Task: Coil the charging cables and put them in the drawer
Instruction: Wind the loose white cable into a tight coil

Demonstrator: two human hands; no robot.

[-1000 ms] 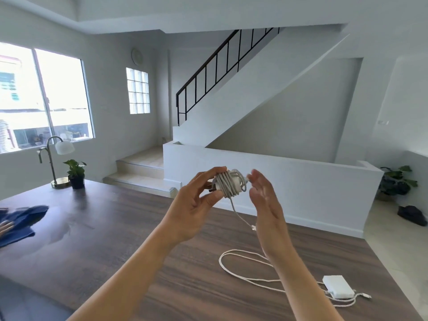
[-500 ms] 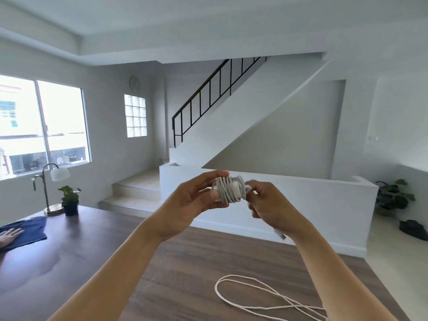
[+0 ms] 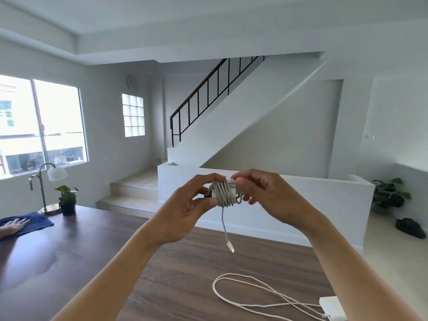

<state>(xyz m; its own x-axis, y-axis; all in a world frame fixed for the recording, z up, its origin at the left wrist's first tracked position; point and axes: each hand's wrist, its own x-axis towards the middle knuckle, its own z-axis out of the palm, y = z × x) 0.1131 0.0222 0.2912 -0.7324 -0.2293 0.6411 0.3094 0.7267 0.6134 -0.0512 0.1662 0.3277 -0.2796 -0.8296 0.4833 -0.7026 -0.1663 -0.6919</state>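
I hold a small white charger wound with its white cable (image 3: pixel 224 193) at chest height above the dark wooden table (image 3: pixel 92 262). My left hand (image 3: pixel 185 212) grips its left end between thumb and fingers. My right hand (image 3: pixel 266 195) pinches the right side of the coil. A short tail of cable with its plug (image 3: pixel 231 247) hangs down from the bundle. A second white cable (image 3: pixel 250 295) lies loose on the table at the lower right, joined to a white power brick (image 3: pixel 331 305) at the frame's edge. No drawer is in view.
At the table's far left another person's hand (image 3: pixel 14 225) rests on a blue cloth (image 3: pixel 30 224). A desk lamp (image 3: pixel 49 179) and a small potted plant (image 3: pixel 67 200) stand at the far edge. Beyond are a low white wall, stairs and a floor plant (image 3: pixel 391 195).
My right hand went from open beside the bundle to pinching it. The cable tail, briefly drawn behind my right hand, now hangs straight down. My view tilted upward.
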